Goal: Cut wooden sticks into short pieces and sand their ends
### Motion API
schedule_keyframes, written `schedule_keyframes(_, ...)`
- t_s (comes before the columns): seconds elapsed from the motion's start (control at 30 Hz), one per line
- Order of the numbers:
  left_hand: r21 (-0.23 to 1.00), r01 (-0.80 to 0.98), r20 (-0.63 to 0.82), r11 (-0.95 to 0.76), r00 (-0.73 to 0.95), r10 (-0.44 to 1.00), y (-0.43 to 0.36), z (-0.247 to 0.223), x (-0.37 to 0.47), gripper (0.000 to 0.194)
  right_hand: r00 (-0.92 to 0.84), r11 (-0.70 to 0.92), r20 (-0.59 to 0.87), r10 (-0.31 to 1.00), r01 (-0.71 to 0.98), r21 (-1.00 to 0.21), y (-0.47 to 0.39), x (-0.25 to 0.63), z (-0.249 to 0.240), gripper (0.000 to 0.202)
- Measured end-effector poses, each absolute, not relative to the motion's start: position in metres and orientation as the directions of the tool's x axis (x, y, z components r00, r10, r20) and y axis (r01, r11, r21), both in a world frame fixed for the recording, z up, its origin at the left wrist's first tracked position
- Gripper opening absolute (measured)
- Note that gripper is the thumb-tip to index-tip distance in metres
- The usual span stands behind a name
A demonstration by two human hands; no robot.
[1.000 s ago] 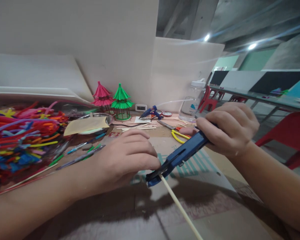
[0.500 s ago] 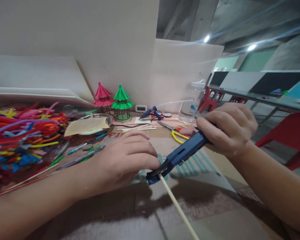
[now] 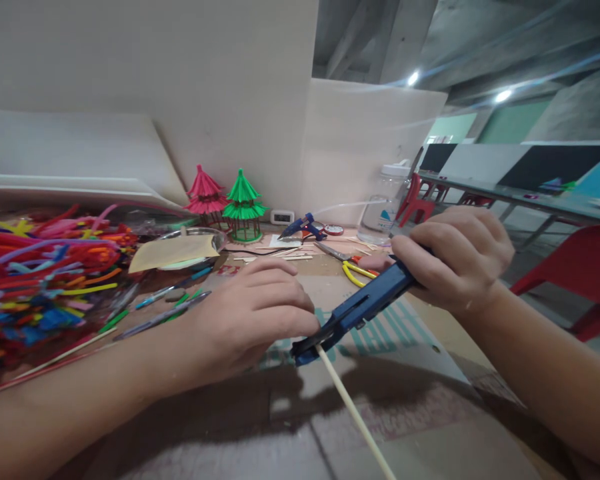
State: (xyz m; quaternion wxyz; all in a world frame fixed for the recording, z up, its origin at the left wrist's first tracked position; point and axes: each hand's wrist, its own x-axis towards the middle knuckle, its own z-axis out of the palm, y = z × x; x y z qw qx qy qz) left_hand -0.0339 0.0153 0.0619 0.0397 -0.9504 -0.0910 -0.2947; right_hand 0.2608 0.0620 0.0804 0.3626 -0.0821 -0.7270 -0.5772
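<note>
My right hand [image 3: 457, 257] is wrapped round the handle end of a dark blue cutting tool [image 3: 367, 300], which slants down to the left over the cardboard. A thin pale wooden stick [image 3: 353, 407] runs from the tool's jaws toward the bottom edge of the view. Beside the jaws, my left hand [image 3: 265, 317] is closed, with its fingertips bent down at the stick's upper end. What lies between those fingertips is hidden.
Colourful pipe cleaners [image 3: 45, 280] heap up at the left. Behind stand a pink-roofed model [image 3: 205, 193], a green-roofed model [image 3: 243, 203], a blue glue gun [image 3: 300, 227] and a water bottle [image 3: 383, 207]. Yellow-handled scissors [image 3: 353, 270] lie beyond the blue tool.
</note>
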Motion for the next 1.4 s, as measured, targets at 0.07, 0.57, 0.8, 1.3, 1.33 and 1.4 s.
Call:
schedule_keyframes(0.07,-0.03,0.201,0.565,-0.979,0.811,0.149,0.015,0.063,-0.034,0.022,-0.715,0.319,0.622,-0.318,0.538,0.781,0.063,0.261,0.081,0.016)
schedule_keyframes(0.57,-0.02,0.209,0.573,-0.978,0.804,0.16,0.016,0.061,-0.035,0.024,-0.713,0.334,0.632,-0.303,0.542,0.771,0.064,0.263,0.079,0.014)
schedule_keyframes(0.8,-0.007,0.202,0.599,-0.979,0.785,0.158,0.016,0.06,-0.034,0.024,-0.675,0.465,0.731,-0.098,0.619,0.633,0.065,0.266,0.075,0.02)
schedule_keyframes(1.3,0.362,0.421,0.469,-0.831,0.689,0.553,0.024,0.046,-0.039,0.012,-0.672,0.715,0.709,0.214,0.603,0.355,0.089,0.24,0.023,0.013)
schedule_keyframes(1.33,0.438,0.448,0.433,-0.779,0.655,0.62,0.028,0.044,-0.04,0.012,-0.656,0.73,0.693,0.3,0.625,0.276,0.091,0.237,0.015,0.014)
schedule_keyframes(1.4,0.627,0.446,0.334,-0.638,0.587,0.738,0.037,0.037,-0.043,0.011,-0.627,0.732,0.618,0.474,0.671,0.119,0.091,0.23,0.0,0.013)
